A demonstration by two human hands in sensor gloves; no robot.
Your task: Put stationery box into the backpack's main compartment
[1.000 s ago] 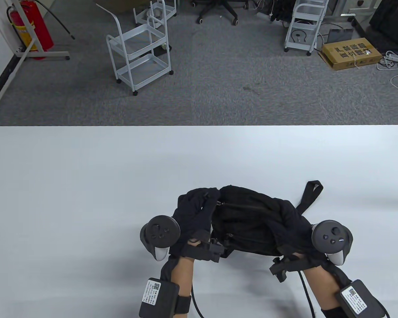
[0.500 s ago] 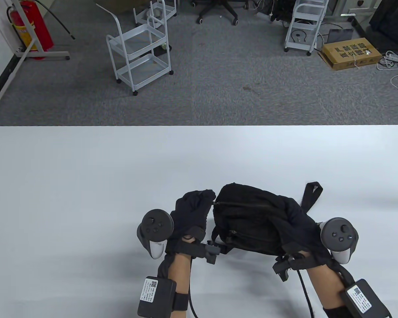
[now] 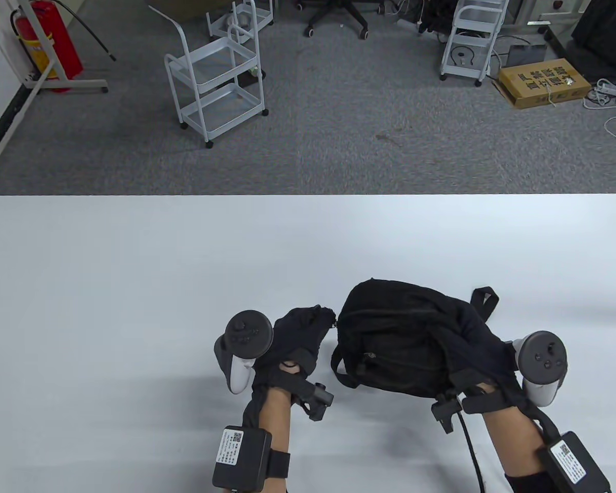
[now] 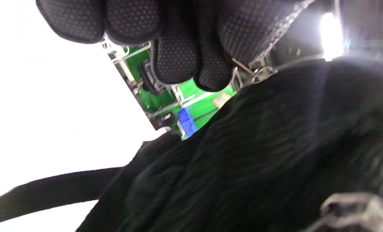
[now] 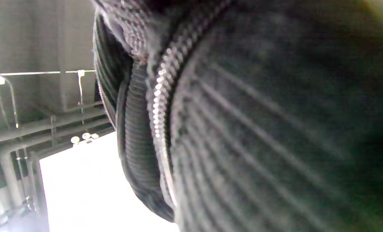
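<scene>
Two gloved hands flank a black backpack (image 3: 390, 339) lying near the front edge of the white worktop (image 3: 133, 267), a little right of centre. The left hand (image 3: 292, 339) sits just beside the bag's left end, its fingers (image 4: 178, 54) curled together in a loose fist, as the left wrist view shows; whether they pinch a zip pull there cannot be told. The right hand (image 3: 480, 349) rests on the bag's right end, gripping the dark fabric; its fingers are hidden against the cloth, so how tightly they close cannot be told. A zip line (image 5: 157, 106) runs closed across the right wrist view. One strap loop (image 3: 485, 300) pokes out toward the far right of the bag, another strap (image 4: 50, 190) trails on the worktop at its left. No view shows the stationery box.
</scene>
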